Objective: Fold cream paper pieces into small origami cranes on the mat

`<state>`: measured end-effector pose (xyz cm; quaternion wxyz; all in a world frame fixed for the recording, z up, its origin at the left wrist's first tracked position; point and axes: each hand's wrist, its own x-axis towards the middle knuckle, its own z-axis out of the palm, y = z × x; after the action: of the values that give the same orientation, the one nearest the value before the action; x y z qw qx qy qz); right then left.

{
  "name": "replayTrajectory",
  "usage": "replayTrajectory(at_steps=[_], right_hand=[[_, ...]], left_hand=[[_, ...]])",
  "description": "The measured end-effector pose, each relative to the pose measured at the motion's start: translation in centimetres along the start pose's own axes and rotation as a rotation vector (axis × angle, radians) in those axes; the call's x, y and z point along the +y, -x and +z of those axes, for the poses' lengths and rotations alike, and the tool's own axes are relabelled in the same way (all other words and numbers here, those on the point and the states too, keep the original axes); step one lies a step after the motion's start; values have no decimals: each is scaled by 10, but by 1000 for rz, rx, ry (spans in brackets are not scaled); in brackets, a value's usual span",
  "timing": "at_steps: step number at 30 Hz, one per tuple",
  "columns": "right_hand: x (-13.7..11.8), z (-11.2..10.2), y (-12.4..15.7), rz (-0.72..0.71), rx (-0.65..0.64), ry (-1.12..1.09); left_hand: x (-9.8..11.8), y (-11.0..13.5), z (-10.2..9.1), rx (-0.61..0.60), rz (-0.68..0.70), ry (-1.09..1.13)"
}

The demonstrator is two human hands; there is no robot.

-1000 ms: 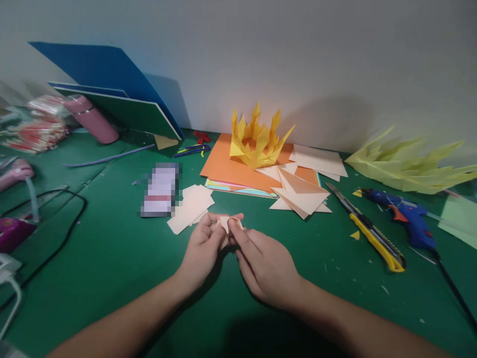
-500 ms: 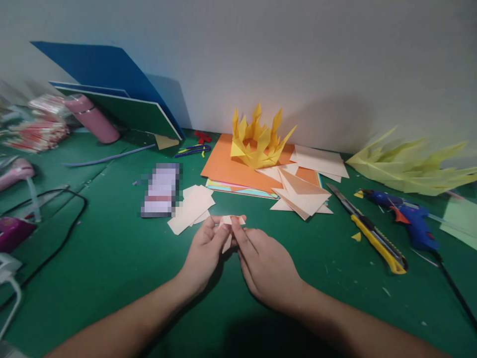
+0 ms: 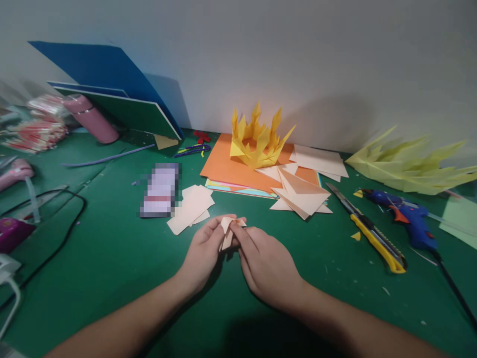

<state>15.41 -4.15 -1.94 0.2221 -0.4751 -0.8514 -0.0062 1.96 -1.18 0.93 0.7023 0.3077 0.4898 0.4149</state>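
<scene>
A small folded piece of cream paper (image 3: pixel 227 240) is pinched between both hands at the middle of the green table. My left hand (image 3: pixel 201 256) is closed on its left side, and my right hand (image 3: pixel 268 261) grips the right side with the index finger pressed on a fold. Fingers cover part of the folds. Cream paper pieces (image 3: pixel 192 208) lie just beyond my left hand, beside a blurred-out phone (image 3: pixel 160 190). Farther off, a yellow folded-paper crown (image 3: pixel 257 149) stands on a stack of coloured paper (image 3: pixel 219 164), with folded cream sheets (image 3: pixel 303 196) at its right.
To the right lie a yellow utility knife (image 3: pixel 372 236), blade out, a blue glue gun (image 3: pixel 406 214) and a pale yellow paper crown (image 3: pixel 413 164). On the left are a pink bottle (image 3: pixel 91 118), leaning boards (image 3: pixel 119 107), a black cable (image 3: pixel 63 238) and a pink glue gun (image 3: pixel 17 174).
My left thumb has shifted off the top of the folded paper, so more of its upper flap shows. Both hands stay in nearly the same place.
</scene>
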Motion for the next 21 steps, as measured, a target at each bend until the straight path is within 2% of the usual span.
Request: replayTrajectory(at_steps=[10, 13, 15, 17, 19, 21], right_hand=[[1, -1, -2, -8, -87, 37], [2, -2, -1, -2, -66, -12], [4, -3, 0, -11, 11, -160], [5, -4, 0, 4, 164, -389], [7, -4, 0, 80, 325, -587], [10, -3, -3, 198, 389, -697]], left_hand=[[0, -1, -1, -5, -12, 33], [1, -1, -2, -11, -4, 13], [0, -2, -2, -16, 4, -9], [0, -2, -2, -25, 8, -31], [-1, -2, -2, -43, 12, -42], [-1, -2, -2, -62, 21, -51]])
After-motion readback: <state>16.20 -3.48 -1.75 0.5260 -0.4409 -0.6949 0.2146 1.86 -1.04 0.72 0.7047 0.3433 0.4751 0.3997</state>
